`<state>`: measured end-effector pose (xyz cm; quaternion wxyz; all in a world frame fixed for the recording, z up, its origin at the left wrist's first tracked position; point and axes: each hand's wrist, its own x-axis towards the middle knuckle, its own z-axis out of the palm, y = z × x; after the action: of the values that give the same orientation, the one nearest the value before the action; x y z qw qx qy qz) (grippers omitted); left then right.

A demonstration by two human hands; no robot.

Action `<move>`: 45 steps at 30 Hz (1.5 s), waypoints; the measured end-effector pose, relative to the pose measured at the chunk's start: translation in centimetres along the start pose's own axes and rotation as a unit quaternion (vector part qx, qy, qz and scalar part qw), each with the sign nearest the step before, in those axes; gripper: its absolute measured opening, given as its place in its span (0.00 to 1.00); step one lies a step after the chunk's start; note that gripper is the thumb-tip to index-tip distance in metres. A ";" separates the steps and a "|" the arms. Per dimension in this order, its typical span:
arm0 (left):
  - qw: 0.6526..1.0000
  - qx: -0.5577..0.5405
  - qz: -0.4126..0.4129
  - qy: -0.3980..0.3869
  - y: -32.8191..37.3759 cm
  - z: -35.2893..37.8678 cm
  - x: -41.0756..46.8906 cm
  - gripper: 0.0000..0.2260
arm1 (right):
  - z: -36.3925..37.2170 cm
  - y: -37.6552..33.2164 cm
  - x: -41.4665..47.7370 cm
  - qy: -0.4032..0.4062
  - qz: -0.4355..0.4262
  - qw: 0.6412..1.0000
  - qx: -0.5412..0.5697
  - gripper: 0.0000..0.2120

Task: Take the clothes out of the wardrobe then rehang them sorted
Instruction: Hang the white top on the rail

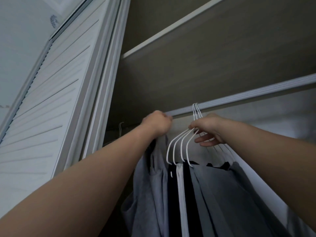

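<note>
White wire hangers [177, 147]: right hand [209, 128] pinches | grey cloth [153, 178]: left hand [158, 123] grips

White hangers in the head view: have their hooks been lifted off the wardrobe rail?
No: the hooks of the white hangers loop over the wardrobe rail, with the right hand pinching their necks just below it.

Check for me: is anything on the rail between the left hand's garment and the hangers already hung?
Nothing visible. The rail is bare between the left hand, which grips the grey garment, and the white hangers that the right hand pinches.
</note>
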<state>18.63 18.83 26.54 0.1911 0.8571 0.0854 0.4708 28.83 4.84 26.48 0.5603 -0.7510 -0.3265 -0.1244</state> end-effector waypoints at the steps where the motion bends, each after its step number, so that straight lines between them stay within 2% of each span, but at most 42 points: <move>1: 0.999 0.024 -0.030 0.006 -0.6 -0.3 0.3 0.20 | -0.1 0.1 0.1 0.004 -0.001 1.000 0.010 0.08; 4: 0.984 0.080 -0.118 -0.110 -1.6 -0.6 -0.5 0.24 | -0.7 0.5 0.1 0.013 -0.016 0.999 0.027 0.06; 6: 0.970 0.088 -0.157 -0.163 -2.2 -0.3 -1.0 0.21 | -1.0 0.7 0.0 0.019 -0.024 0.999 0.038 0.05; 8: 0.973 0.085 -0.154 -0.149 -3.0 0.4 -0.6 0.18 | -0.9 1.0 -0.1 0.023 -0.028 0.998 0.054 0.05; 12: 0.985 0.099 -0.074 -0.121 -3.7 1.2 -0.3 0.18 | -0.6 1.4 -0.3 0.032 -0.033 0.997 0.068 0.07; 14: 0.989 0.076 -0.061 -0.114 -3.7 1.2 -0.2 0.16 | -0.5 1.5 -0.2 0.037 -0.033 0.997 0.065 0.07; 21: 0.990 0.030 -0.003 -0.138 -3.2 0.5 -0.2 0.14 | 0.5 1.9 0.2 0.027 -0.027 0.995 0.091 0.04; 24: 0.991 0.025 0.027 -0.132 -2.8 1.1 -0.3 0.15 | 1.2 1.8 0.6 0.021 -0.022 0.995 0.095 0.07; 27: 0.991 -0.018 0.047 -0.126 -2.3 1.6 -0.7 0.23 | 1.7 1.6 1.0 0.013 -0.022 0.995 0.098 0.10; 29: 0.989 -0.041 0.051 -0.130 -2.3 1.6 -0.8 0.25 | 1.9 1.5 1.1 0.012 -0.023 0.995 0.097 0.11; 39: 0.987 -0.047 0.033 -0.150 -3.5 1.1 -1.1 0.16 | 0.4 1.3 -0.6 -0.018 -0.007 0.999 0.044 0.12; 43: 0.993 -0.069 -0.007 -0.096 -2.5 0.3 -1.7 0.18 | -0.1 0.8 -1.9 -0.006 -0.035 0.999 0.009 0.17; 45: 0.997 -0.058 0.002 -0.055 -1.6 -0.6 -2.0 0.18 | -0.1 0.2 -2.1 0.023 -0.066 0.997 -0.033 0.21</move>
<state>17.07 19.80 24.66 0.2444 0.8690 0.0458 0.4278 27.38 3.96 25.18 0.5335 -0.7426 -0.3580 -0.1892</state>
